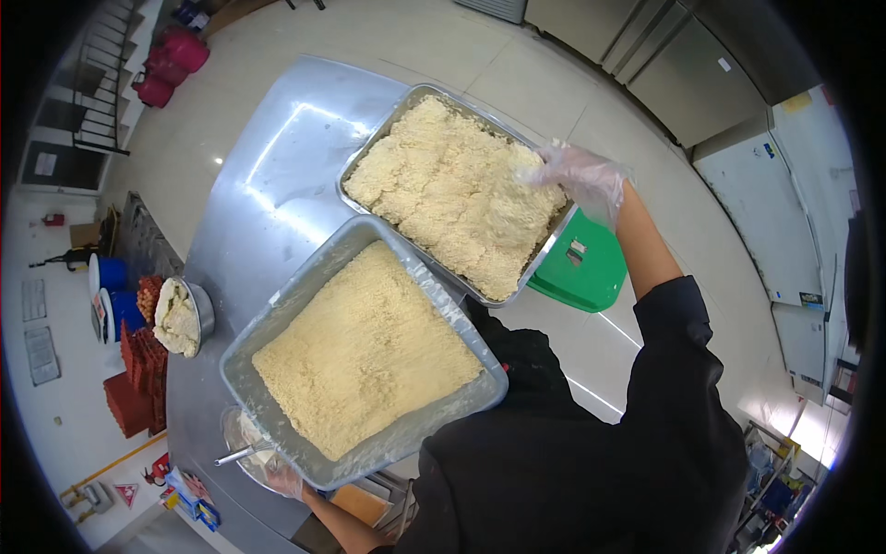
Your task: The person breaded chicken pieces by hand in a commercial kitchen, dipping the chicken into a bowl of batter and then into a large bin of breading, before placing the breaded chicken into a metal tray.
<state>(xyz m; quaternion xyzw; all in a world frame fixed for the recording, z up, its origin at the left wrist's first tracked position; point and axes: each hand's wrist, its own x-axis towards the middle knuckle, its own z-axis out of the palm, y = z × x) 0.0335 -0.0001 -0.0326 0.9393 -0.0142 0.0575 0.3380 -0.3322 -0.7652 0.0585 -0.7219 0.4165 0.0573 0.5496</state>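
Note:
My right hand (578, 173), in a clear plastic glove, is over the right end of a metal tray (443, 266) filled with crumb-coated pieces (457, 187). It is blurred, and its fingers touch or nearly touch the coating. Beside the tray stands a grey plastic tub (277, 315) of pale breadcrumbs (367, 346). My left hand (285, 478), gloved too, is at a bowl (235, 426) holding a whitish mix and a metal whisk (242, 453). The tub's corner partly hides that hand, so its grip cannot be told.
A metal bowl (202, 311) of coated food stands at the steel table's (277, 152) far-left edge. Red mesh sacks (142, 374) and blue buckets (124, 305) are beyond it. A green lid or bin top (588, 266) lies below the tray's right end. Steel refrigerators (685, 76) line the wall.

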